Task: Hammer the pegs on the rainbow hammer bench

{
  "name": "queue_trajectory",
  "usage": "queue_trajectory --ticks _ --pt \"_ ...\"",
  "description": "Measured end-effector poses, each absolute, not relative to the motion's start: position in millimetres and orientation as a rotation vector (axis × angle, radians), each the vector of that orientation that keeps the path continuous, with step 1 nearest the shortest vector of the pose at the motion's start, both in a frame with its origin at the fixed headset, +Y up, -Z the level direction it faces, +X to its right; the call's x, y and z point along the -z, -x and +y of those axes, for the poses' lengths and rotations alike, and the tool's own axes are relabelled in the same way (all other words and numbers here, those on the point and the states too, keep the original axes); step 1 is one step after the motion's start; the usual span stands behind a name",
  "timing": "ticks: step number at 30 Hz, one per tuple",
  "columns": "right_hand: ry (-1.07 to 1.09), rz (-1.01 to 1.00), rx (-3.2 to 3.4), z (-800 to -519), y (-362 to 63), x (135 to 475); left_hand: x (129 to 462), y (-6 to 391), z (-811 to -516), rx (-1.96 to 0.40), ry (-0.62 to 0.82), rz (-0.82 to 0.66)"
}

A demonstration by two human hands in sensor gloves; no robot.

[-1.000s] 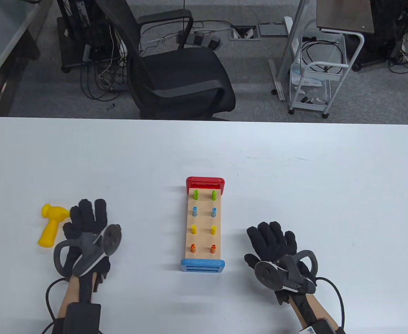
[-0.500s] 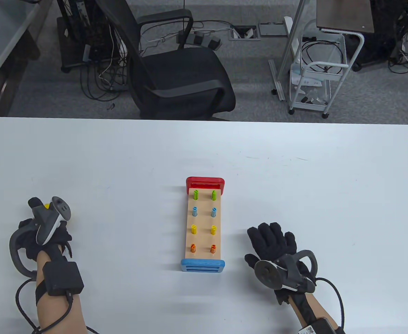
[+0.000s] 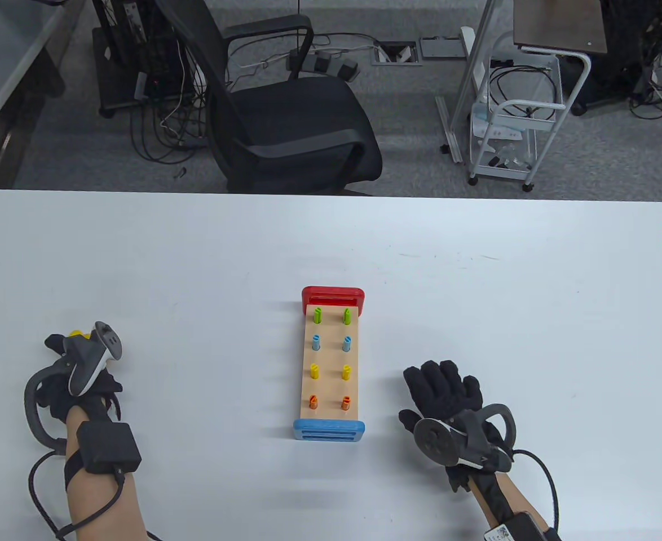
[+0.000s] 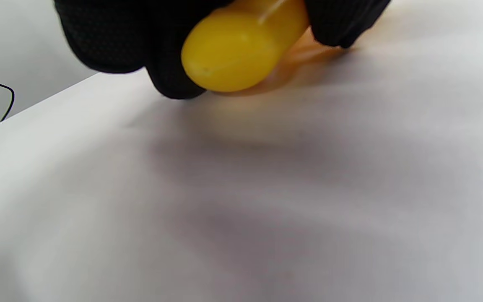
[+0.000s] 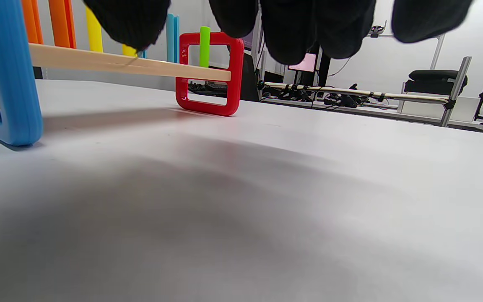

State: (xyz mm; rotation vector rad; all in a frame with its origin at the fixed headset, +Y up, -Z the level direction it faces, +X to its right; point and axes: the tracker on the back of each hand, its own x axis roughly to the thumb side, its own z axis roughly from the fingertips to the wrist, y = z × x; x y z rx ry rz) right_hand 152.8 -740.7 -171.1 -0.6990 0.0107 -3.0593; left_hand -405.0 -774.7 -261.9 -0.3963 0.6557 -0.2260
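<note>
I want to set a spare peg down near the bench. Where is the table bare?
Bare table lies between the hammer bench and the left hand, which grips the yellow hammer, and behind the bench's red end. The strip toward the right hand is tighter.

Wooden hammer bench [image 3: 330, 366] with red and blue ends, eight coloured pegs [image 3: 315, 371] upright, mid-table, yellow toy hammer [image 4: 235, 50] gripped at left
</note>
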Motion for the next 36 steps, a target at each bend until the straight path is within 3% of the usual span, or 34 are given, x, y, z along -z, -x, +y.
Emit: queue_trajectory --ticks 5,13,23,28,33,36 --pt "0.705 0.014 3.055 -741 -152 171 259 396 -764 0.187 0.214 0.649" --pt "0.731 0.047 3.05 -737 -149 168 253 364 -740 -0.019 0.066 0.551" --pt "0.833 -0.003 3.168 -732 -144 169 218 278 -706 -0.35 -0.098 0.185" --pt "0.983 -0.14 3.311 -732 -138 166 197 238 -706 -0.386 -0.117 0.032" --pt "1.294 -0.513 3.396 -738 -126 163 183 216 -707 -0.334 -0.091 -0.05" --pt "1.347 -0.629 3.424 -743 -118 160 180 210 -711 -0.34 -0.07 -0.075"
